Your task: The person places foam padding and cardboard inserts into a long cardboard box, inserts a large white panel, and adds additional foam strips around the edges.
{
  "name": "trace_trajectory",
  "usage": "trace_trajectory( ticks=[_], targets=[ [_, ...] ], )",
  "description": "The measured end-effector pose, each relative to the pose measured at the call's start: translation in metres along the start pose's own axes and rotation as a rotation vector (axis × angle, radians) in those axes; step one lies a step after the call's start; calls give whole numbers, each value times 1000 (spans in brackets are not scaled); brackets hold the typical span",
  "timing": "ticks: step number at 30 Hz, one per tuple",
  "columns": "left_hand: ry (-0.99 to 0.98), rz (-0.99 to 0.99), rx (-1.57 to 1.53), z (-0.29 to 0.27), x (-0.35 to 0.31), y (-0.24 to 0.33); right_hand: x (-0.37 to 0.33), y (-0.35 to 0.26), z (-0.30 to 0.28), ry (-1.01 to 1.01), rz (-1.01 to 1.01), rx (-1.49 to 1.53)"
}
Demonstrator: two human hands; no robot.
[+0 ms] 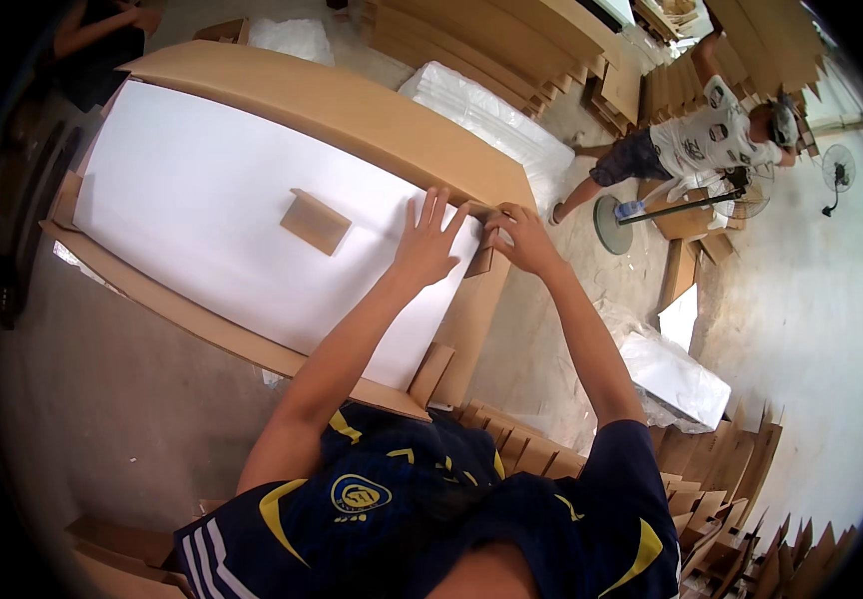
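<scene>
A large white panel (pixel 202 190) lies in an open cardboard box (pixel 352 112) whose flaps spread outward. My left hand (pixel 428 247) rests on the panel near its far right corner, fingers spread and holding nothing. Just right of it, my right hand (pixel 525 241) has its fingers curled on a folded cardboard corner piece (pixel 480 262) at the panel's right end. Its fingertips are partly hidden. On top of the panel, left of my left hand, sits a small folded cardboard piece (pixel 315 224). Another cardboard piece (pixel 431 372) stands at the near right corner.
Stacked cardboard sheets (pixel 481 45) and a plastic-wrapped white bundle (pixel 491 125) lie beyond the box. At the upper right, a person (pixel 701 140) bends near a standing fan (pixel 691 208). Another wrapped white block (pixel 681 374) is on the floor at right. A second person (pixel 102 50) is far left.
</scene>
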State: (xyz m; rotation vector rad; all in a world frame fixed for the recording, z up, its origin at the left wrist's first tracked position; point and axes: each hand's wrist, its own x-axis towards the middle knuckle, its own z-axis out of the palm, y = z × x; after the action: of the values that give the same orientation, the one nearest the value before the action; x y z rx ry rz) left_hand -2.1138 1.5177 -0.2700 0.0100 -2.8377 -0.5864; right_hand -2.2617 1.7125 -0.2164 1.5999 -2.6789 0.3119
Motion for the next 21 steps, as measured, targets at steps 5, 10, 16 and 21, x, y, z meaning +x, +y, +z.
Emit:
trace_trajectory(
  ticks=[5,10,16,21],
  targets=[
    [-459,-107,38,56,-4,-14,-9,-23,25,-15,198,-18],
    [-401,-55,-32,43,6,-15,-19,-49,30,159,285,-6],
    [357,-213,-204,-69,-35,-85,-73,-108,8,380,427,323],
    [-5,-442,191,-67,-37,-134,-112,-165,6,269,587,707]
  ],
)
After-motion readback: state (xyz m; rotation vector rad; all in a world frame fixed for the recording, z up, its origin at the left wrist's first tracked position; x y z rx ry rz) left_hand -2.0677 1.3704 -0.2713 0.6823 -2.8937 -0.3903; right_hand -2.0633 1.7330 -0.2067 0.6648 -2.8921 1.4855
